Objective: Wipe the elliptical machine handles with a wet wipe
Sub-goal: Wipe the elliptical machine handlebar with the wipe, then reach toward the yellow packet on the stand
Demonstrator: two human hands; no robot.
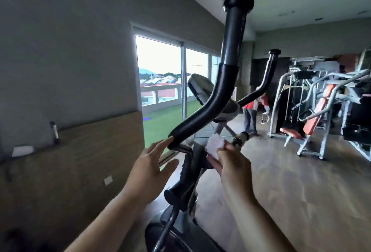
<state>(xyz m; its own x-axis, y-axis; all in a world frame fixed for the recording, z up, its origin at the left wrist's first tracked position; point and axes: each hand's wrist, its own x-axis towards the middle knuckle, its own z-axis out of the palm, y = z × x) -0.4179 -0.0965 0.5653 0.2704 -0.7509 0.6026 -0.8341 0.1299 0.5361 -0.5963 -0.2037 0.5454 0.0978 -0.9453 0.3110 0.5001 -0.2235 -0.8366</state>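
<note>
While the right hand [230,163] pinches a crumpled white wet wipe [215,145] just right of the curved black foam-covered elliptical handle [216,99], the left hand [154,163], fingers straight, touches its lower end, so wiping looks about to begin.

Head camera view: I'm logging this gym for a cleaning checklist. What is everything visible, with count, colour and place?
near handle: 1, black, centre, curving upward
far handle: 1, black and silver, behind, right of centre
console: 1, dark grey, between the handles
wet wipe: 1, white, lower centre
weight machines: at least 2, grey with orange pads, right
window: 1, bright, left of centre
bystander: 1, red and white top, background
left hand: open, fingertips by the near handle's lower end
right hand: pinches the wet wipe
</note>
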